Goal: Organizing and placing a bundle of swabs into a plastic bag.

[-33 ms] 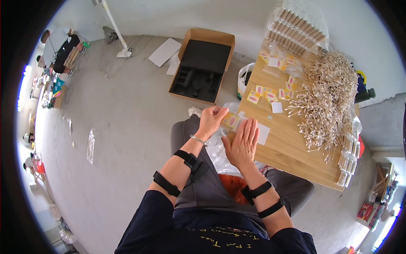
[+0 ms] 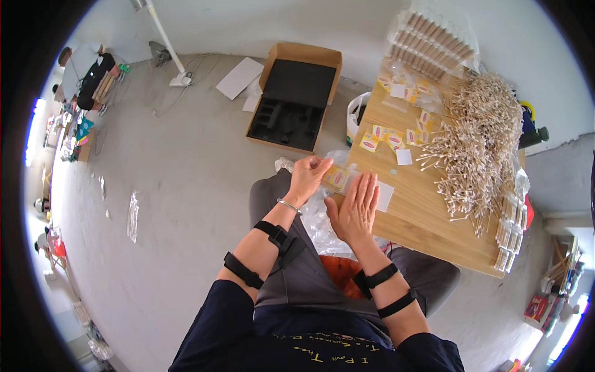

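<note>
My left hand [image 2: 305, 178] pinches the left end of a clear plastic bag [image 2: 335, 177] at the table's near left corner. A yellow-and-white printed card shows through the plastic. Flat on the bag's right part lies my right hand [image 2: 354, 211], fingers stretched out and thumb apart. A white card [image 2: 385, 197] sticks out to the right from beneath that hand; how it sits against the bag is hidden. Farther up the wooden table [image 2: 409, 214] are loose yellow-and-white cards [image 2: 393, 139] and a small white square card [image 2: 403, 157].
A big heap of cotton swabs [image 2: 480, 136] covers the table's right side. Packed swab bundles stand at the back [image 2: 427, 43] and near right corner [image 2: 509, 239]. Crumpled clear plastic [image 2: 322, 223] hangs below my hands. An open cardboard box [image 2: 294, 99] sits on the floor.
</note>
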`<act>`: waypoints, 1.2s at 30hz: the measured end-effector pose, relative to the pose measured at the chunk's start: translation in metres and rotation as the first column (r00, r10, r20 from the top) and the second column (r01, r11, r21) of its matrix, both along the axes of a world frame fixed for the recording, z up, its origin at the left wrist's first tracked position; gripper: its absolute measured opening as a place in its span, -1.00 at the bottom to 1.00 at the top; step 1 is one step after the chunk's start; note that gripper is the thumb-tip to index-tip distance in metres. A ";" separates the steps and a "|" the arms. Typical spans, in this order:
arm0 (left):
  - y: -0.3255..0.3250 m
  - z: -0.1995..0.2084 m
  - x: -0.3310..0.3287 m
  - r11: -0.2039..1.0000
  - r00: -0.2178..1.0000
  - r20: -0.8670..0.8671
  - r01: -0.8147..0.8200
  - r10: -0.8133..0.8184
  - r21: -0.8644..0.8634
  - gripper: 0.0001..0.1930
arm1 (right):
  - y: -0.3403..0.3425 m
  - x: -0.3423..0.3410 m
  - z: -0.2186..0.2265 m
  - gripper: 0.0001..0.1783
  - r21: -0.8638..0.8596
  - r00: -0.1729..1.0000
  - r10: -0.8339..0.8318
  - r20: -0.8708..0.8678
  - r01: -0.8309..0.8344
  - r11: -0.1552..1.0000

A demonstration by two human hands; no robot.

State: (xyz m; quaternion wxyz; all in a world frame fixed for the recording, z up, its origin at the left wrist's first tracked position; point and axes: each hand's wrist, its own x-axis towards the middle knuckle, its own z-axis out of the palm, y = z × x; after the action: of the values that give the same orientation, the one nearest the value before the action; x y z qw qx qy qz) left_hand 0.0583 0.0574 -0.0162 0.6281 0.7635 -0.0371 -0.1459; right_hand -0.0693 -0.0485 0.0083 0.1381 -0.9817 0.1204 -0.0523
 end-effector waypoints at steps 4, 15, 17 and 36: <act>0.005 -0.010 0.003 0.999 0.999 0.030 0.018 -0.019 0.039 -0.62 | 0.000 0.012 0.000 0.04 -0.039 0.999 0.006 -0.046 -0.008 0.999; 0.019 -0.010 0.014 0.946 0.952 0.304 -0.140 0.047 0.293 -0.56 | -0.134 -0.037 0.007 -0.10 0.048 0.857 -0.498 0.134 0.496 0.867; 0.006 0.005 0.002 0.813 0.758 0.651 -0.347 -0.050 0.467 -0.52 | -0.180 -0.061 0.002 -0.10 0.001 0.741 -0.650 0.165 0.659 0.752; -0.087 0.021 -0.099 0.822 0.516 0.650 0.231 -0.557 0.520 -0.59 | -0.128 -0.082 -0.007 -0.28 0.162 0.892 -0.344 0.293 0.308 0.938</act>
State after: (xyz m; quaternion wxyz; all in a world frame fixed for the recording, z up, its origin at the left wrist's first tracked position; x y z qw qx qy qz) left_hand -0.0403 -0.0295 0.0053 0.3408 0.8217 -0.4535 0.0545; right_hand -0.1515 -0.1765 0.0016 0.1992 -0.9170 0.2622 -0.2250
